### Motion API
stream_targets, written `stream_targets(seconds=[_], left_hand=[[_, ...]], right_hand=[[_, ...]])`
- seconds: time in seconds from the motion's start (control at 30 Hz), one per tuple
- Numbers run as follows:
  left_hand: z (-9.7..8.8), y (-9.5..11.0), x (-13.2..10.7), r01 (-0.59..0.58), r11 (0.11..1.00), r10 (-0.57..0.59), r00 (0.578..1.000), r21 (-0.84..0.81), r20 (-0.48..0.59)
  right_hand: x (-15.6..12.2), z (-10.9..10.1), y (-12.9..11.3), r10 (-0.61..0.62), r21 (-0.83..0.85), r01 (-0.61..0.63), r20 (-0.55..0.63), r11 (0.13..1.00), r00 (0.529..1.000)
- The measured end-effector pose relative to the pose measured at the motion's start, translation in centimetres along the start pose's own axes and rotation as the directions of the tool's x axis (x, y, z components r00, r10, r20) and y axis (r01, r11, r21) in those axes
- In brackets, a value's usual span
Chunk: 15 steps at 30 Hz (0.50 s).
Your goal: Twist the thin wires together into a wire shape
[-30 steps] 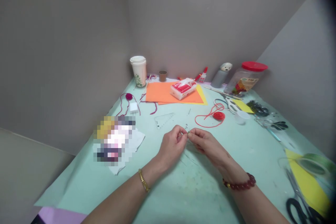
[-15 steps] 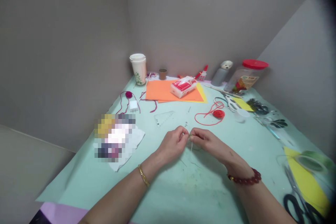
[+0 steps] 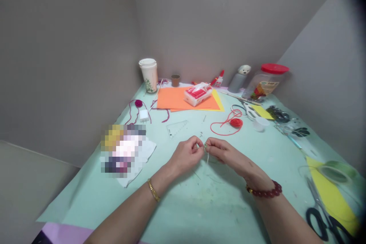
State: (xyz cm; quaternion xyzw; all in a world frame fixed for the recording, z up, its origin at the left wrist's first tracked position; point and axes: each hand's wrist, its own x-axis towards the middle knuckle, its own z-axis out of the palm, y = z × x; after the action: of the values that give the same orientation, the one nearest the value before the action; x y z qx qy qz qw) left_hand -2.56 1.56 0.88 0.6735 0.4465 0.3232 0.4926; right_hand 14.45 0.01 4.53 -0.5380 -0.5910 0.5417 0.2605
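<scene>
Centrally, a thin pale thread (image 3: pixel 207 158) hangs between left hand (image 3: pixel 185 157) and right hand (image 3: pixel 227 152), each grip pinching it, above a cluttered mint-green worktop (image 3: pixel 183 206) beside grey walls (image 3: pixel 217 19).

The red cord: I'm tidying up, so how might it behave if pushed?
The red cord would probably flop, since it lies in slack loops. Its rounded, wound part might roll, and could unwind since a length trails loose.

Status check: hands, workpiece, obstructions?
Right hand pinching small greenish piece, pale strand hanging below. Left hand fingertips close beside it, exact grip unclear. Clear set square and red cord lie beyond, apart from both hands.
</scene>
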Motion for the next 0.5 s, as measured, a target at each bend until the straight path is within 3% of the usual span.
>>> stream_targets(seconds=[0.1,0.23,0.5], left_hand=[[0.4,0.1,0.1,0.085,0.983,-0.084,0.996,-0.160,0.013],[0.9,0.4,0.1,0.179,0.893,-0.168,0.984,-0.414,0.063],[1.4,0.8,-0.4,0.313,0.728,-0.293,0.946,-0.610,0.135]], right_hand=[[0.0,0.0,-0.1,0.008,0.006,-0.008,-0.020,1.000,1.000],[-0.1,0.0,-0.2,0.012,0.003,-0.012,0.002,1.000,1.000],[-0.1,-0.2,-0.1,-0.099,-0.115,0.102,0.027,0.988,0.995]])
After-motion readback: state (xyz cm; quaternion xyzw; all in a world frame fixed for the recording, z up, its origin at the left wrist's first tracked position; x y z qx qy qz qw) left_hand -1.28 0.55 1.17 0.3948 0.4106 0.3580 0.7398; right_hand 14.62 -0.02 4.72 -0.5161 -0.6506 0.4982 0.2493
